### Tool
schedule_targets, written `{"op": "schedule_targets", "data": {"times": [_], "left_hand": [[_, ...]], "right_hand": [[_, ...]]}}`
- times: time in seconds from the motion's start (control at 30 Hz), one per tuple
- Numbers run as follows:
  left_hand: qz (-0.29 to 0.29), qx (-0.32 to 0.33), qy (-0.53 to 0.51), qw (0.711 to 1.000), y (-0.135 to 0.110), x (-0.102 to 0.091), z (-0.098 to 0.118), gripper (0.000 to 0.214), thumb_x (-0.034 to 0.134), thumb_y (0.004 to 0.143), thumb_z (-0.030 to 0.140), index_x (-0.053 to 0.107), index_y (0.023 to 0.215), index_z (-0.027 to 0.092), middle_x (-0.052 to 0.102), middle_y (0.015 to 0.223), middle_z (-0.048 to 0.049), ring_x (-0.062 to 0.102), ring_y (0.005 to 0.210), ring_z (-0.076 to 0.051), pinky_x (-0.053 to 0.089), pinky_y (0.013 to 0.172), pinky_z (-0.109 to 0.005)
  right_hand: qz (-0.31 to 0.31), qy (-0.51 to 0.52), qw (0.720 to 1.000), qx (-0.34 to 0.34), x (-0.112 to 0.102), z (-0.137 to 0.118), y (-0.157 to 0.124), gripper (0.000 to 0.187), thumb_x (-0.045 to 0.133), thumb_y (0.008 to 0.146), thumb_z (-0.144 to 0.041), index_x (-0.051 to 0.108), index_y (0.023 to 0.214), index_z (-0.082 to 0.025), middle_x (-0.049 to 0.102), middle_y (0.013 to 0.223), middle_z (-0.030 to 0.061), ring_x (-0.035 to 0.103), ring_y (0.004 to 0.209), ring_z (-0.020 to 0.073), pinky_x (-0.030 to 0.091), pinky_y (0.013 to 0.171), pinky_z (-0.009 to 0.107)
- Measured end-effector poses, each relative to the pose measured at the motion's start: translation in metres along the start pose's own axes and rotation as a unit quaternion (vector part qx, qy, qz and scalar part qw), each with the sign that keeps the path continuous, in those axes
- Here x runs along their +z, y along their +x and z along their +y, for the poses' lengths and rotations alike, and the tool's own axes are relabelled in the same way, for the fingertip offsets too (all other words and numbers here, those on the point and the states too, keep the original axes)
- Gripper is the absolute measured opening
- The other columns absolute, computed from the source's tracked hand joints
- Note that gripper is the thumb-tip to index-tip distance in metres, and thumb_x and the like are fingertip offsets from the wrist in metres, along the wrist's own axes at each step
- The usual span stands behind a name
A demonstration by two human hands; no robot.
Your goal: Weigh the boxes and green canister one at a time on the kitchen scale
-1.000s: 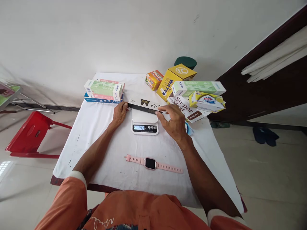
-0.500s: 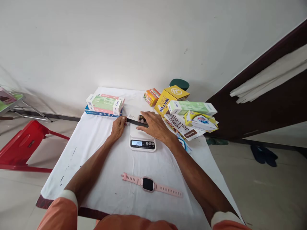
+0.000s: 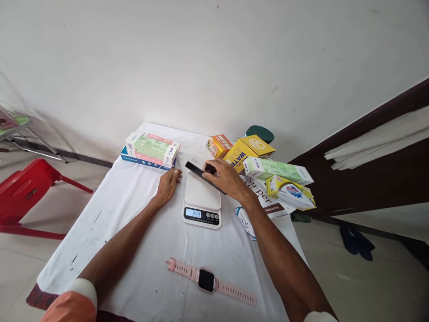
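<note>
- Where the scale (image 3: 203,193) serves as landmark, the box (image 3: 197,171) lies over the far part of its plate; contact between the two cannot be told.
- Right grip (image 3: 225,177): clamped on the box, thumb at the black side, fingers over the top; it stands above the scale's far right edge.
- From this grip, most of the box's visible length reaches leftward across the scale; a short end shows below the hand.
- Left grip (image 3: 169,185): just left of the scale, fingers curled, nothing seen within; whether the fingertips meet cannot be told. It is near the box's left end but apart, so the right is the nearer hand.
- Long axis of the box: slanting over the scale, from far left to near right. The left end points roughly toward the stack (image 3: 152,150), left of and beyond the scale; the other points toward the blue carton (image 3: 246,222), right of the scale.
- Black side faces the wearer.
- Surroundings: watch (image 3: 206,280) on the near side of the scale; yellow carton (image 3: 258,144) beyond and to its right.
</note>
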State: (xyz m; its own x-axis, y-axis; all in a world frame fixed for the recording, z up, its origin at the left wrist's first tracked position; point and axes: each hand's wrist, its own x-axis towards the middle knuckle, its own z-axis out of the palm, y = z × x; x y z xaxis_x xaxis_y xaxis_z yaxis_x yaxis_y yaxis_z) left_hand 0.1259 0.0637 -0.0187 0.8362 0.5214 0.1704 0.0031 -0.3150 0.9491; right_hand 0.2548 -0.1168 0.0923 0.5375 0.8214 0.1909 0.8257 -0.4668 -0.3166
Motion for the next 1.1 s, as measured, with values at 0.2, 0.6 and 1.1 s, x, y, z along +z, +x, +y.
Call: {"op": "schedule_targets", "data": {"times": [0.2, 0.6, 1.1], "left_hand": [[-0.006, -0.011, -0.002, 1.0, 0.001, 0.001, 0.0, 0.064, 0.03, 0.105, 0.066, 0.071, 0.104, 0.018, 0.074, 0.095, -0.0099, 0.066, 0.075, -0.018, 0.052, 0.066, -0.03], [-0.009, -0.008, 0.005, 1.0, 0.0, 0.001, 0.003, 0.059, 0.03, 0.107, 0.06, 0.07, 0.102, 0.017, 0.073, 0.092, -0.0087, 0.065, 0.072, -0.016, 0.052, 0.069, -0.03], [-0.013, -0.024, 0.014, 1.0, 0.002, 0.001, 0.003, 0.052, 0.031, 0.108, 0.052, 0.067, 0.096, 0.017, 0.073, 0.091, -0.0086, 0.066, 0.071, -0.016, 0.052, 0.068, -0.029]], "right_hand": [[0.006, -0.087, 0.987, 0.138, 0.006, 0.009, 0.069, 0.019, 0.057, 0.098, -0.026, 0.068, 0.108, -0.015, 0.068, 0.12, 0.0165, 0.061, 0.114, 0.0299, 0.047, 0.098, 0.039], [-0.086, -0.123, 0.966, 0.211, 0.045, 0.028, 0.125, 0.034, 0.052, 0.102, -0.021, 0.064, 0.13, -0.008, 0.059, 0.139, 0.0258, 0.054, 0.133, 0.037, 0.046, 0.106, 0.047], [-0.054, 0.012, 0.996, -0.071, 0.03, -0.113, 0.12, 0.049, 0.077, 0.091, -0.047, 0.064, 0.126, -0.016, 0.066, 0.131, 0.0185, 0.061, 0.125, 0.0375, 0.048, 0.104, 0.053]]}}
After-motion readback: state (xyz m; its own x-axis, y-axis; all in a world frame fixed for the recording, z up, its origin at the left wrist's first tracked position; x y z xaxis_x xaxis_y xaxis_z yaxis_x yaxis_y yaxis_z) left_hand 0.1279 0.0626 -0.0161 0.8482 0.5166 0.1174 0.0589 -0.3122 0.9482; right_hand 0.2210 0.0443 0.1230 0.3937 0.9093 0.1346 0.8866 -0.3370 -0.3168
